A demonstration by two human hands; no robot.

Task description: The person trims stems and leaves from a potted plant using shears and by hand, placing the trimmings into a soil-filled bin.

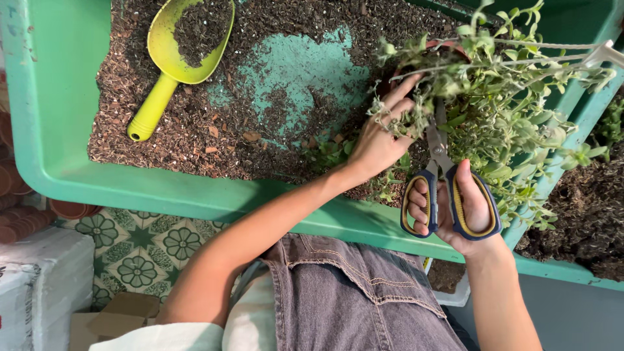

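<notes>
My right hand [469,207] grips scissors [448,195] with blue and yellow handles, blades pointing into a bushy green potted plant [500,97]. My left hand [380,140] reaches among the plant's stems beside the blades, fingers spread on the foliage. The plant's reddish pot [455,47] is mostly hidden by leaves. It stands inside a green plastic tray [58,149] covered with dark potting soil [292,97].
A yellow-green scoop [170,62] with soil in it lies at the tray's upper left. A second green tray with soil [585,214] sits to the right. Terracotta pots [19,201], a white foam box [39,279] and a patterned tile floor [140,250] lie below left.
</notes>
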